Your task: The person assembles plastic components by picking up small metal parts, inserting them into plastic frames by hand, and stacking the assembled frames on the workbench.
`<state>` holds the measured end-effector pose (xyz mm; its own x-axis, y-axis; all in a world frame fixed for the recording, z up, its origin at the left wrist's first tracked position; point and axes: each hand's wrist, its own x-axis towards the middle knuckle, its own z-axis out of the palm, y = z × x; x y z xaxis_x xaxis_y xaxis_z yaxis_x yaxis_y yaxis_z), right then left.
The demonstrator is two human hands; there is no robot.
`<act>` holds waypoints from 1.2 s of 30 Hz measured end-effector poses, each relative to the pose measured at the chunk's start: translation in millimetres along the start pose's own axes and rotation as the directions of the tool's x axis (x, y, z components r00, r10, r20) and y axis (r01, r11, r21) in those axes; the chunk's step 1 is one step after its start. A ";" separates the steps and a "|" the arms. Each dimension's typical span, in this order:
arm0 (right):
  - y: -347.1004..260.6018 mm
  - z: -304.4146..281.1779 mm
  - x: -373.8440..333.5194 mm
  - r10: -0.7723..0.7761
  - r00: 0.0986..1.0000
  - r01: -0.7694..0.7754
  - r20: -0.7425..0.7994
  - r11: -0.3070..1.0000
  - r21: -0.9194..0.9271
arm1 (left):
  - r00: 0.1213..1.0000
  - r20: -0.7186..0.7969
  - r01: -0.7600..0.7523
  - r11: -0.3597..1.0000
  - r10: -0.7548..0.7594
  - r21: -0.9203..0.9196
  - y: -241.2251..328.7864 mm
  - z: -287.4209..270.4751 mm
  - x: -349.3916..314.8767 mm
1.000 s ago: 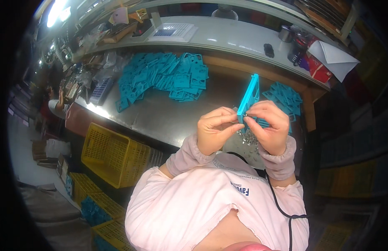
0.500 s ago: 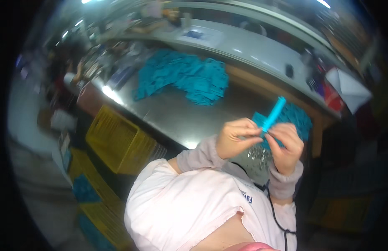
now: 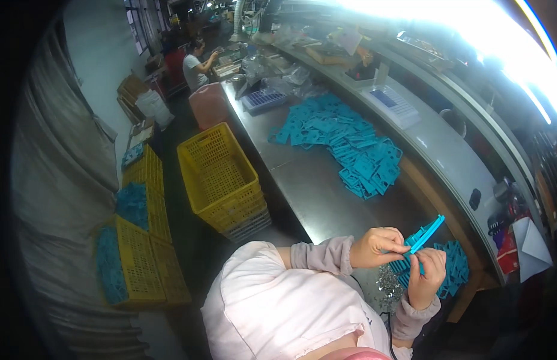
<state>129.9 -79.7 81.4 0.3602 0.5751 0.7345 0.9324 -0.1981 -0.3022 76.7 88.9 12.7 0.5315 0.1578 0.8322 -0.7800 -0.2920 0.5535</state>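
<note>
Between my two hands is a flat teal plastic part [image 3: 427, 234], tilted up with one long edge toward me. My left hand [image 3: 377, 247] pinches its near end between thumb and fingers. My right hand [image 3: 426, 277] is closed on the same end, fingertips close to those of the left. Just beyond and beside the right hand lies a small heap of teal plastic parts [image 3: 457, 267]. Below the hands, a scatter of small shiny metal pieces [image 3: 387, 283] sits on the table. Whether a metal piece is in my fingertips is too small to tell.
A larger pile of teal parts [image 3: 344, 144] covers the far metal table [image 3: 290, 186]. On the left stand an empty yellow crate [image 3: 221, 207] on a stack and yellow crates [image 3: 137, 264] holding teal parts. A person [image 3: 196, 69] works farther back. A long ledge [image 3: 440, 144] runs along the right.
The view has swung, so hands and table appear lower and farther right, and the left floor area shows more. Both hands still hold the teal part, now tilted more sideways.
</note>
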 end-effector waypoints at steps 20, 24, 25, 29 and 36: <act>0.7 39.3 13.4 -0.121 0.993 0.121 0.011 0.991 0.054 | 0.992 -0.095 0.095 0.988 -0.084 0.125 12.4 -28.2 -6.6; 0.8 37.1 15.5 -0.173 0.985 0.172 0.023 0.985 0.021 | 0.993 -0.071 0.097 0.989 -0.090 0.113 12.8 -30.2 -6.4; 0.3 36.5 15.4 -0.144 0.988 0.142 0.048 0.989 0.042 | 0.994 -0.071 0.095 0.988 -0.086 0.123 13.2 -30.0 -7.2; 5.6 34.4 6.7 -0.054 0.989 0.033 0.138 0.988 0.149 | 0.999 -0.034 -0.011 0.989 0.016 0.148 10.1 -27.2 -9.5; -1.2 26.1 -2.5 0.110 0.984 -0.136 0.140 0.972 0.191 | 0.998 -0.053 -0.028 0.983 0.038 0.184 10.0 -18.4 -8.0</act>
<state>127.1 -60.2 64.1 0.4531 0.6551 0.6046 0.8523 -0.1194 -0.5093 58.6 102.1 12.2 0.4834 0.1962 0.8531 -0.7201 -0.4650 0.5150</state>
